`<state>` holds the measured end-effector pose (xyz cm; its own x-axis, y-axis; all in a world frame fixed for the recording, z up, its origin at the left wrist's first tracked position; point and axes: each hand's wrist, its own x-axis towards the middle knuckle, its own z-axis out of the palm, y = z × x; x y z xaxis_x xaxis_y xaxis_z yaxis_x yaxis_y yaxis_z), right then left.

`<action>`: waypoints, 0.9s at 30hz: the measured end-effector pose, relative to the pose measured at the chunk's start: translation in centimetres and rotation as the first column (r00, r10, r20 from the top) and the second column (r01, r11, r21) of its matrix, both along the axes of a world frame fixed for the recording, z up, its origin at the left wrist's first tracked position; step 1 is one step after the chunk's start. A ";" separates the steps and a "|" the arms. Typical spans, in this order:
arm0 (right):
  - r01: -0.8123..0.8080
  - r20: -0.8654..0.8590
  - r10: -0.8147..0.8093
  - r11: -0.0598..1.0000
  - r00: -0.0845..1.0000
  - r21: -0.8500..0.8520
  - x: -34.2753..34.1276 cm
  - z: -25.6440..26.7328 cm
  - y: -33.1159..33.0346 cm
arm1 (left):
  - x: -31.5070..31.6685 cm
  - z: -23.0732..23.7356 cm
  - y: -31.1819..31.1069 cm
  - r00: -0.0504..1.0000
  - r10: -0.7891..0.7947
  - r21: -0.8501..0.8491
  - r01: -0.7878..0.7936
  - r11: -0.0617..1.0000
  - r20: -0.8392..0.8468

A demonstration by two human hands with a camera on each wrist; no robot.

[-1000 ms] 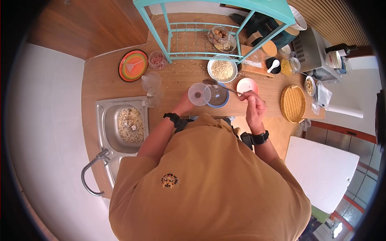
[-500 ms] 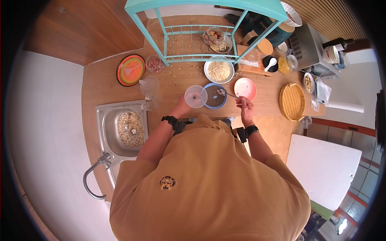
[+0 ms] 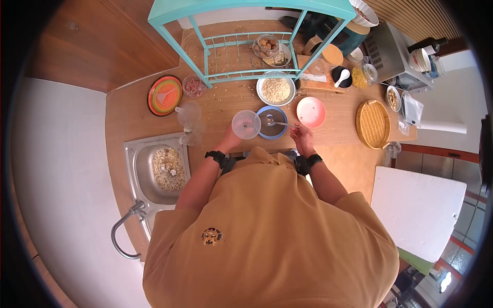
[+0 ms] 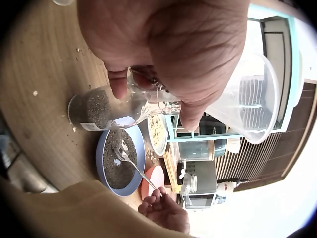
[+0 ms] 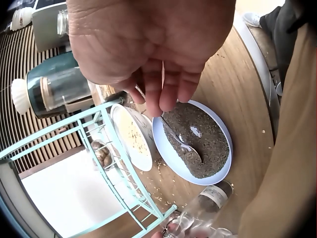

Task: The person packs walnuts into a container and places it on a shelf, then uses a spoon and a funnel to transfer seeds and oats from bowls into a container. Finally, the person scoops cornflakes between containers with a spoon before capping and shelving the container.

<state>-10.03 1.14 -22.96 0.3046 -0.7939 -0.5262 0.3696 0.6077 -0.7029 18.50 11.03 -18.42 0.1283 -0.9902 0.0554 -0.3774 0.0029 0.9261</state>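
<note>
The spoon (image 5: 189, 149) was found with its bowl in the dark grains (image 5: 200, 129) of the blue bowl (image 5: 166, 141), its handle angled up over the rim. The right hand (image 3: 303, 137) pinches that handle between thumb and fingers, the remaining fingers loosely bent.

Beside the blue bowl is a clear bottle (image 4: 99, 106), dark grains in its lower part. The left hand (image 3: 230, 138) is curled round its neck. A clear funnel (image 3: 246, 124) is noted above the neck, wide end up; the fingers partly hide the join.

Also on the table (image 3: 334, 131): a white bowl (image 3: 261, 93) of pale flakes behind the blue bowl, a pink bowl (image 3: 311, 112) to its right, and a woven basket (image 3: 372, 123) farther right. The sink (image 3: 131, 154), at left, holds a pale, flaky heap.
</note>
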 end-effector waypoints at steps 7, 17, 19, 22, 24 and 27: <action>0.049 0.003 -0.049 0.995 0.999 -0.092 -2.2 2.0 -0.6 | 0.0 -0.3 0.0 0.999 -0.006 0.020 0.007 1.000 -0.034; 0.086 0.068 -0.078 0.987 0.995 -0.133 -3.0 6.5 -1.4 | 0.1 0.4 0.1 0.999 -0.009 0.036 0.010 0.999 -0.049; 0.080 0.079 -0.067 0.981 0.995 -0.179 -2.7 7.7 -1.5 | 0.1 0.3 0.2 0.999 -0.016 0.025 0.018 1.000 -0.047; 0.080 0.121 -0.056 0.977 0.991 -0.196 -2.0 10.1 -1.7 | 0.2 -0.3 0.3 1.000 -0.014 0.025 0.014 1.000 -0.004; 0.073 0.133 -0.045 0.975 0.990 -0.210 -1.2 11.6 -1.7 | 0.2 0.1 0.3 1.000 -0.013 0.027 0.013 1.000 -0.022; 0.055 0.165 -0.013 0.966 0.986 -0.251 0.1 14.1 -1.5 | 0.1 -0.1 0.3 0.999 -0.005 0.018 0.005 1.000 -0.043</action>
<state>-9.90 -0.37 -8.86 0.3391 -0.9064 -0.2518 0.5079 0.4017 -0.7620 18.57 11.32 -18.55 0.1252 -0.9916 0.0323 -0.3372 -0.0119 0.9413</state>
